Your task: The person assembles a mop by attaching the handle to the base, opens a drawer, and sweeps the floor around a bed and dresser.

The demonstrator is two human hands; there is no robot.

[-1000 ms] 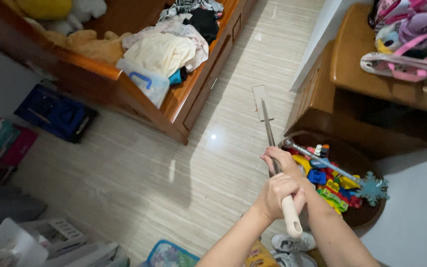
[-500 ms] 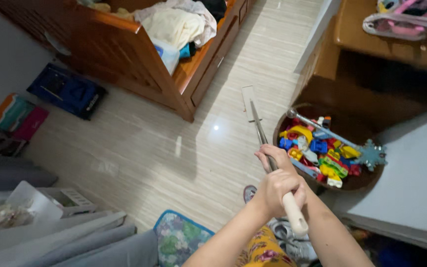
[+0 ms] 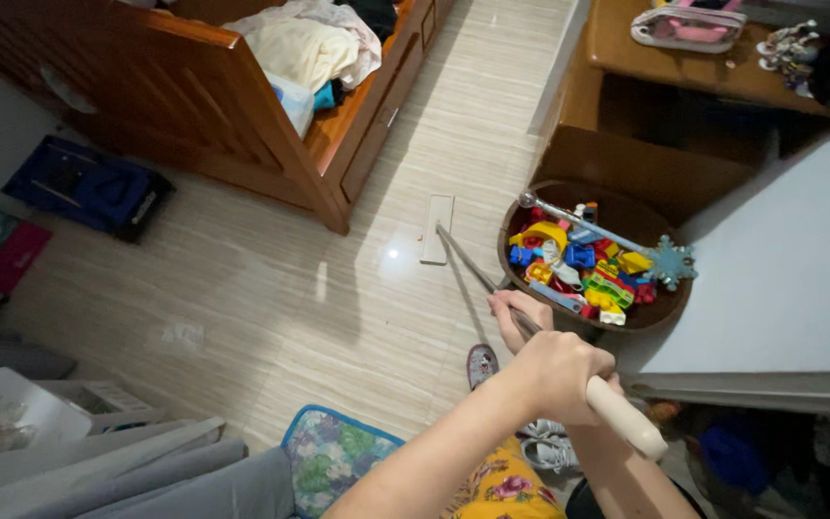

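- Left hand — fingers clamped on mop handle.
- Right hand — fingers wrapped round the shaft.
- Mop head flat on floor, beside toy basket.

Bed and desk cut off at top edge; mop handle partly hidden inside the hands.

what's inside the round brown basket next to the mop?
The basket holds a heap of coloured plastic toy blocks, with a silver wand ending in a blue snowflake lying across the top. Its bottom and anything under the heap are covered.
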